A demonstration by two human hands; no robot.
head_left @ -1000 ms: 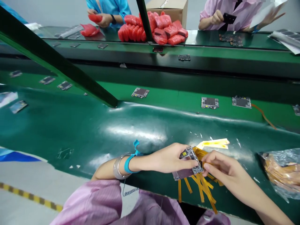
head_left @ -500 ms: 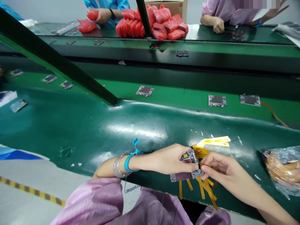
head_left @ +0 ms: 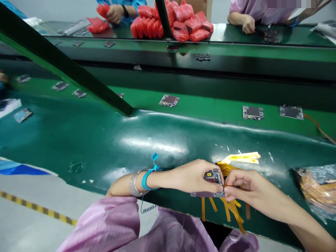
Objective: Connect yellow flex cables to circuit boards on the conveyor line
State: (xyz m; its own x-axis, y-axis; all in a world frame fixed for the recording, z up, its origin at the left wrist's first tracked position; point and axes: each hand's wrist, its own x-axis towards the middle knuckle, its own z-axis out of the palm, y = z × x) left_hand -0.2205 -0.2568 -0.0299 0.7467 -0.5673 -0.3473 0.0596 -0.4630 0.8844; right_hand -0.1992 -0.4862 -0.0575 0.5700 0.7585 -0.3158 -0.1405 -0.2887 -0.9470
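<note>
My left hand is closed on a small circuit board, with the thumb lying across its face near the right edge. Dark chips and a yellow square show on the board; the fingers beneath it are hidden. Against the board's right edge, my right hand pinches the end of an orange flex cable, mostly covered by the fingers. Whether the cable is joined to the board I cannot tell. Several orange flex cables lie fanned out under both hands, their bright yellow ends pointing away from me.
Circuit boards ride on a green conveyor belt beyond the table; one trails an orange cable. A clear bag of flex cables lies right. A green post slants across the left. Two co-workers sit opposite, near red wrapped packets.
The boards on the near belt have shifted right. In my left hand the board has turned to lie more level, while my right fingers stay at its edge.
</note>
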